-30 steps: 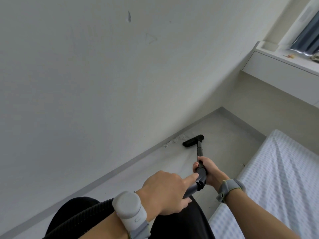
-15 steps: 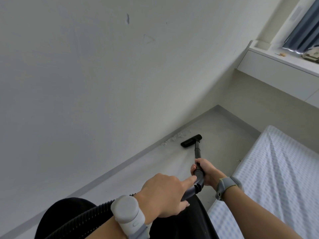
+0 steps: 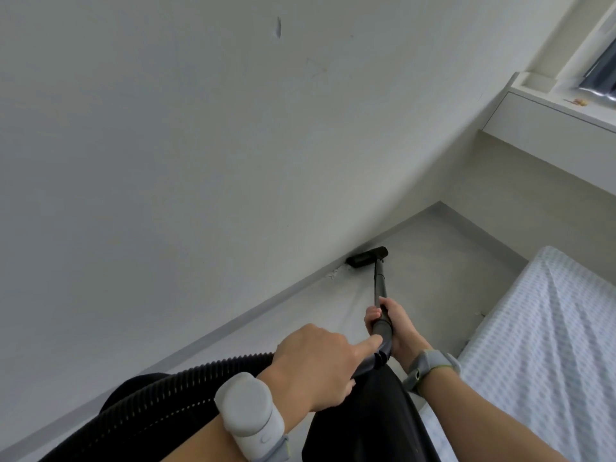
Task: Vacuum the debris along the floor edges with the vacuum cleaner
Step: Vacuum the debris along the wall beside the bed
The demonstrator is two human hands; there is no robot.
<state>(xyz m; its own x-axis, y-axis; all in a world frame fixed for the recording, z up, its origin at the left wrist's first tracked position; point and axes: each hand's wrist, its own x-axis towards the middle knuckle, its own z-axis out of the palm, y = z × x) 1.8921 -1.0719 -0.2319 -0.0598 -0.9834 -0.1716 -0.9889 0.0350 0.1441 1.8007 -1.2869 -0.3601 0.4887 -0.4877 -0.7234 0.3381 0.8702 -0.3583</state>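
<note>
Pale wall [image 3: 166, 161] meets grey floor [image 3: 433, 248]; a white bed [image 3: 550, 345] lies at the right. The left hand [image 3: 316, 365] grips the ribbed vacuum hose [image 3: 166, 391] at its end, and the right hand [image 3: 391, 323] clasps the tube [image 3: 380, 285]. The nozzle [image 3: 366, 257] sits on the floor at the wall's edge, just beside white debris [image 3: 333, 273].

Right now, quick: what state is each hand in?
Left hand: closed round the vacuum handle, index finger laid along it.
Right hand: closed round the vacuum wand.
</note>
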